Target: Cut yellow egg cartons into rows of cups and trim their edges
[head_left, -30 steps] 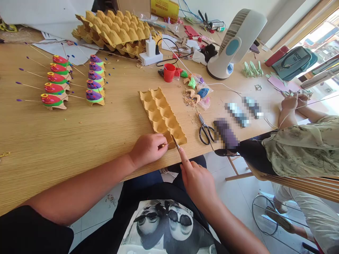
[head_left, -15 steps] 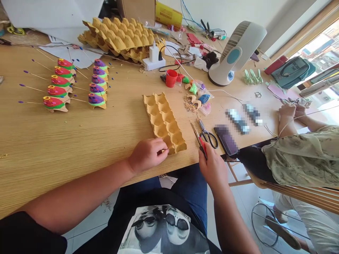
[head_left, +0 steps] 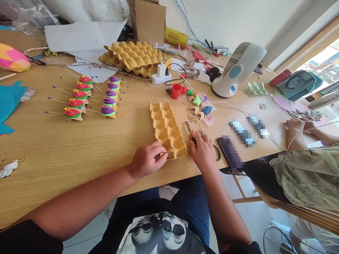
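Observation:
At the near left corner of a yellow egg tray piece [head_left: 169, 121], my left hand [head_left: 148, 158] pinches the pulp edge between thumb and fingers. The piece lies cups up, two rows wide. Just to its right, my right hand [head_left: 203, 151] is closed around the handle of a utility knife [head_left: 190, 132] with red and black parts. Its blade points away from me, close to the tabletop. Scissors [head_left: 218, 153] lie partly hidden under that hand, one black handle loop showing. Behind them are wood-coloured shavings [head_left: 194, 115] and cut pulp scraps.
Painted egg-cup bugs [head_left: 72, 113] stand in two rows at left. Stacked egg trays [head_left: 135, 56], a power strip [head_left: 161, 78], a red bucket [head_left: 176, 91] and a white fan [head_left: 235, 72] stand behind. A phone [head_left: 230, 151] lies at right, near another person's hands [head_left: 296, 127].
My right hand has moved left and forward with the knife, over the scissors. My left hand stays on the tray's corner. The head view has shifted, showing more of the table's left side.

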Action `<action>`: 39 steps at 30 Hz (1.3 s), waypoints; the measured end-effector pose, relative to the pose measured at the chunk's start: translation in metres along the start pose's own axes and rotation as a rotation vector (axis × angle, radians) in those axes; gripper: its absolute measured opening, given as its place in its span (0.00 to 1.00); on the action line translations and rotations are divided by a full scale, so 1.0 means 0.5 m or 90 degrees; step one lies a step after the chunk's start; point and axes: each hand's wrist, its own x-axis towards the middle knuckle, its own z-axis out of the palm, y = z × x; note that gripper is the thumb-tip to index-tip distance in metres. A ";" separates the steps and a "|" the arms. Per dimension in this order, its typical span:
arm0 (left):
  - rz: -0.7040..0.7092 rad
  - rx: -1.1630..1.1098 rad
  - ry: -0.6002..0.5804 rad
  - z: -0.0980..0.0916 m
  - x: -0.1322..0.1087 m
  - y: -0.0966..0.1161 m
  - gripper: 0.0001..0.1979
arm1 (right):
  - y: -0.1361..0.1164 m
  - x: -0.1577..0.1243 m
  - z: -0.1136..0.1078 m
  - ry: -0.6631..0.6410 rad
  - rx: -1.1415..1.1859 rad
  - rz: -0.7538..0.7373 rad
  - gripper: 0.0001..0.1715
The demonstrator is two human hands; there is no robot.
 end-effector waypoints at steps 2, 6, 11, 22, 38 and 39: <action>-0.004 -0.018 0.014 -0.003 0.002 0.000 0.05 | 0.009 -0.008 -0.014 -0.005 0.146 -0.036 0.27; 0.018 -0.046 0.061 -0.010 0.007 -0.002 0.04 | 0.000 -0.007 -0.020 -0.225 0.539 -0.023 0.40; 0.046 -0.043 0.104 -0.021 0.016 -0.009 0.04 | -0.055 0.016 0.004 -0.380 0.802 -0.001 0.46; -0.292 -0.417 0.202 -0.054 0.052 -0.025 0.29 | -0.099 0.097 -0.003 -0.340 0.905 -0.134 0.43; -0.351 -0.139 0.236 -0.042 0.093 -0.095 0.14 | -0.119 0.124 0.083 -0.053 0.621 -0.304 0.47; -0.315 -0.086 0.220 -0.042 0.092 -0.090 0.12 | -0.121 0.122 0.081 -0.063 0.619 -0.318 0.48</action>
